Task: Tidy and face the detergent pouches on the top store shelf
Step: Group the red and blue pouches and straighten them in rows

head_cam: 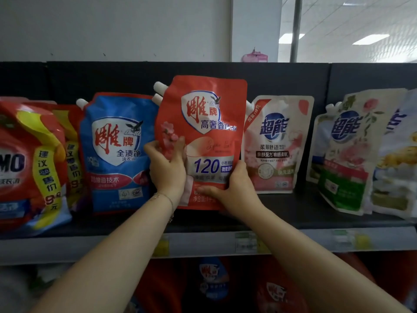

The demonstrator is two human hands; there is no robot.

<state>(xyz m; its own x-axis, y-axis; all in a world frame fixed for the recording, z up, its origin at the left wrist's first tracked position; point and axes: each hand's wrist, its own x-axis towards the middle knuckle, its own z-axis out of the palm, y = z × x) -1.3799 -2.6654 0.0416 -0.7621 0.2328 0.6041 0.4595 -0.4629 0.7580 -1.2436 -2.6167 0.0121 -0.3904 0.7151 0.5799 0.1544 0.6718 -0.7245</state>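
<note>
A coral-red detergent pouch (pixel 203 123) with a white spout stands upright at the middle of the top shelf (pixel 316 213), label facing me. My left hand (pixel 168 168) grips its lower left edge, thumb across the front. My right hand (pixel 232 188) holds its lower right corner, fingers spread over the bottom of the label. Another white spout shows just behind it. A blue pouch (pixel 117 152) stands to its left, touching it. A cream and pink pouch (pixel 274 143) stands further back on the right.
Red and yellow pouches (pixel 31 163) crowd the shelf's left end. A leaning cream and green pouch (pixel 345 154) and a white pouch (pixel 397 159) fill the right end. Price tags (pixel 246 241) line the shelf's front rail. More red and blue packs sit on the shelf below.
</note>
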